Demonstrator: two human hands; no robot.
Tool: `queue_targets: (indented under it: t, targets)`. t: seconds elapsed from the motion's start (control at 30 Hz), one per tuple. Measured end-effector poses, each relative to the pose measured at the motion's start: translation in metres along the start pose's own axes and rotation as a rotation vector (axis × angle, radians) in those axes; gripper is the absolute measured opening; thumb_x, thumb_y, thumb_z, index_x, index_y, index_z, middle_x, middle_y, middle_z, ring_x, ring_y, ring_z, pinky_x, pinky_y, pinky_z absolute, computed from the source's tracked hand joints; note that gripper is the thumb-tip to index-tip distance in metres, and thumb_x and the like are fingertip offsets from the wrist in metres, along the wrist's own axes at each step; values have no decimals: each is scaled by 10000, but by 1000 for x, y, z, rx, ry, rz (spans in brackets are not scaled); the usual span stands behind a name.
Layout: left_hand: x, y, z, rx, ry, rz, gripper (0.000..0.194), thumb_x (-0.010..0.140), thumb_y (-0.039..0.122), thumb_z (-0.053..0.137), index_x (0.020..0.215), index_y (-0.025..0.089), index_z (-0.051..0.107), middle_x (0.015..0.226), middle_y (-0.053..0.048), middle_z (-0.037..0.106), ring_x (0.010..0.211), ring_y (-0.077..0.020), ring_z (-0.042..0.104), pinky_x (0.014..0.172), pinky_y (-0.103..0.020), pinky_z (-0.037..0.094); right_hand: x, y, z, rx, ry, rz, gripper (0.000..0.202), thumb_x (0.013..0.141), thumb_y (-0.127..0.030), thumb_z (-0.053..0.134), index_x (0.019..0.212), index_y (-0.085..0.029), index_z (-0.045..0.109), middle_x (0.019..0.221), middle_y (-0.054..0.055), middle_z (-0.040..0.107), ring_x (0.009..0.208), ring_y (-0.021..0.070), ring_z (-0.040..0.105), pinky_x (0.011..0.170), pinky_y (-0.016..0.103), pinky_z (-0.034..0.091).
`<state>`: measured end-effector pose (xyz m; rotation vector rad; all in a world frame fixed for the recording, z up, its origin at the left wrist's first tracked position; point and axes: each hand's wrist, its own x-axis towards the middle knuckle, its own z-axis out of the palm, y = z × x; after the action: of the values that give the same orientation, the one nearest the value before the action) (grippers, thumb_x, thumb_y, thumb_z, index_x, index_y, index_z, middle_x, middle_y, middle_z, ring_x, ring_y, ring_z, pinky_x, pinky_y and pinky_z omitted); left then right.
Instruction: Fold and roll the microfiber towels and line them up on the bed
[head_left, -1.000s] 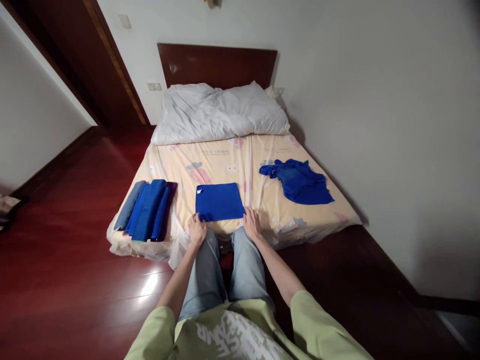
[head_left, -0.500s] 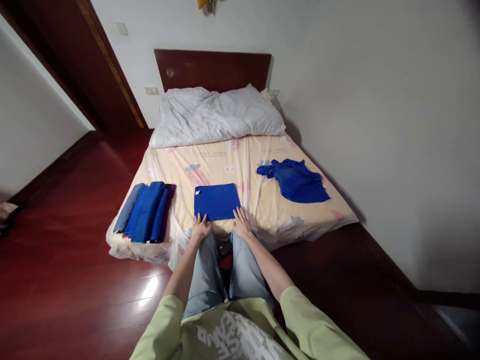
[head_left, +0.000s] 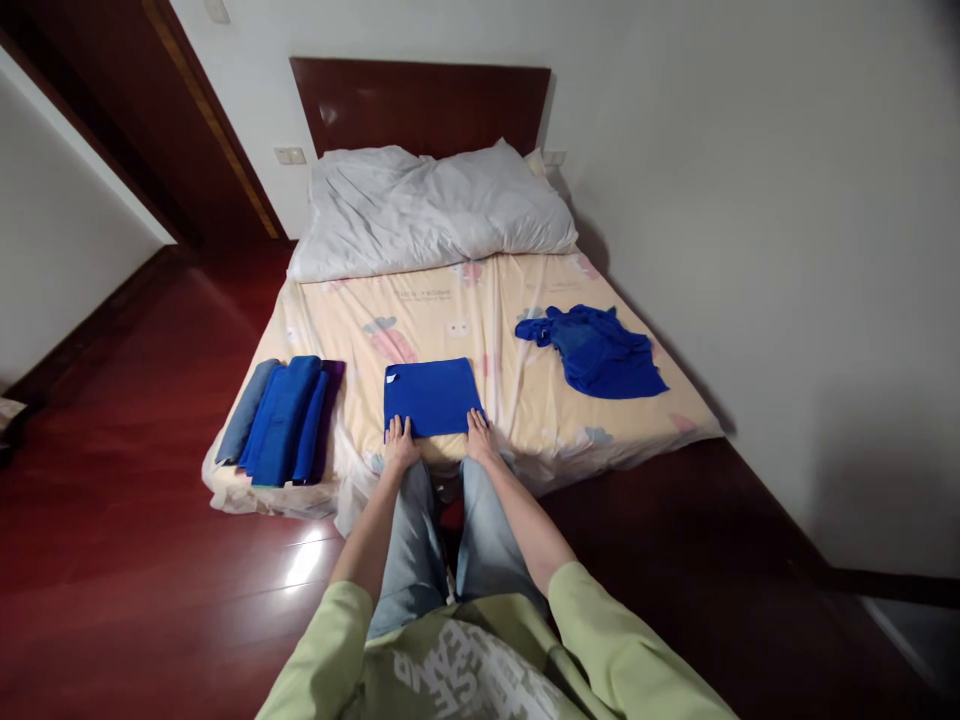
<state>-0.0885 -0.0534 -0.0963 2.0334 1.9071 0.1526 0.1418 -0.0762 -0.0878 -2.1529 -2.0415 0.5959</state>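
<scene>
A flat, folded blue towel [head_left: 431, 395] with a small white tag at its far left corner lies at the bed's near edge. On its near left corner my left hand [head_left: 400, 444] rests with fingers stretched out. My right hand [head_left: 480, 437] lies at the near right corner, its fingers also extended over the cloth. To the left are several rolled or folded towels [head_left: 286, 420] in grey-blue, blue and purple, side by side. A crumpled blue cloth [head_left: 604, 350] is spread out on the right side of the bed.
The bed [head_left: 427, 295] has a pale patterned sheet under a thin clear cover. A white quilt or pillow [head_left: 442, 210] lies against the dark wooden headboard [head_left: 420, 105]. A wall [head_left: 720, 200] stands close on the right; reddish wooden floor [head_left: 135, 480] shows on the left.
The view has tipped slightly downward and closer to the bed. Both hands stay at the towel's near corners, with the fingers slightly farther onto it. The other cloths have not moved.
</scene>
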Motion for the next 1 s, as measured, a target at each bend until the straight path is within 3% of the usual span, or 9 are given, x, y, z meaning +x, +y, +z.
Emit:
queue_targets:
  t: [0.27,0.4,0.57,0.83,1.0]
  targets:
    - [6,-5,7,3,75,-29,801,836,114,516,1618,43,356,1693,-237,290,1596,-362,252,1280,-507,297,0,-4,-5,15,78,44,660,961,-57,365,1619,-84,387,1701,158,336,1595,207,288,1300,432,239]
    - [10,-9,2,1,106,-9,752,834,64,478,1583,26,417,1656,-234,373,1583,-353,289,1276,-482,317,2,-3,-6,7,82,60,681,947,16,276,1597,-105,439,1689,133,368,1589,199,306,1302,448,236]
    - [10,-11,-6,-1,129,10,711,837,13,412,1540,76,504,1613,-195,459,1552,-314,364,1266,-463,340,2,-4,-8,19,97,58,692,931,27,299,1585,-127,467,1680,126,389,1590,209,306,1299,458,243]
    - [-14,-4,-18,-21,126,-20,644,856,28,425,1470,131,588,1574,-197,505,1520,-315,414,1251,-534,339,-18,-6,-9,59,170,65,634,947,26,308,1512,-126,554,1606,138,505,1535,207,402,1269,404,279]
    - [-32,-8,-22,-61,128,-83,564,898,43,391,1398,140,633,1470,-201,604,1417,-305,541,1213,-526,383,-36,-7,-7,67,222,86,506,991,-36,347,1387,-148,642,1371,152,690,1319,234,590,1189,365,337]
